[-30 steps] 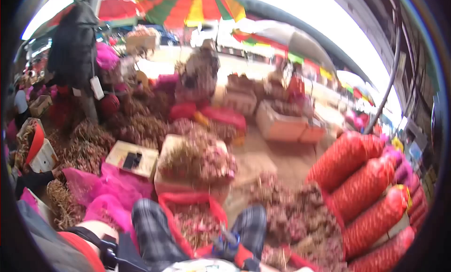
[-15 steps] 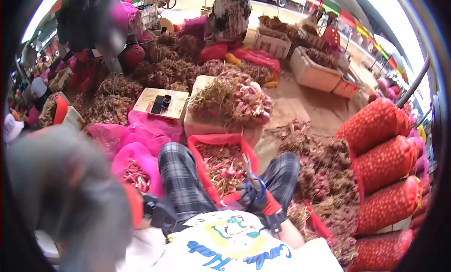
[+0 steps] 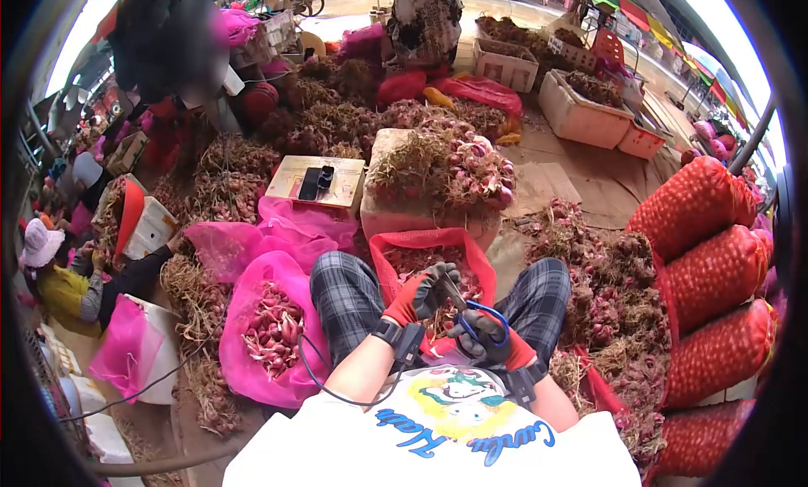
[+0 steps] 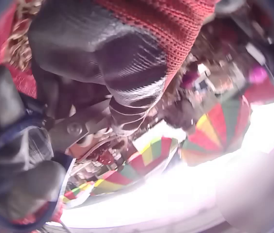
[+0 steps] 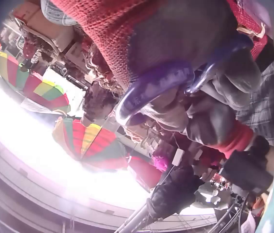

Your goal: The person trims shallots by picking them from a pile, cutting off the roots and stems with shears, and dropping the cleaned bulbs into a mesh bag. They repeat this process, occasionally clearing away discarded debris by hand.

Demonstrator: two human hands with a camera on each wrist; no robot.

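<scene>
Both hands wear grey-palmed gloves with red cuffs and meet over a red mesh bag (image 3: 481, 266) of shallots between the knees. The right hand (image 3: 488, 337) grips blue-handled scissors (image 3: 497, 312), its fingers through the loops; the right wrist view shows a blue handle (image 5: 159, 87) across that glove. The left hand (image 3: 423, 295) is curled round the metal blades. In the left wrist view, the left hand (image 4: 103, 58) covers the blade ends, while the scissors' pivot (image 4: 74, 128) shows beside its fingers. Whether anything lies between the blades is hidden.
A pink mesh bag (image 3: 240, 365) of shallots lies left of the legs. Ahead stand a shallot-topped box (image 3: 387, 213) and a board (image 3: 290, 184) with a phone. Loose bunches (image 3: 606, 302) and full red sacks (image 3: 715, 281) flank the right. A person (image 3: 67, 289) sits far left.
The head view has tilted down and steadied. My left hand, out of sight behind a grey blur half a second ago, now holds the scissor blades. The blurred shape at left is gone.
</scene>
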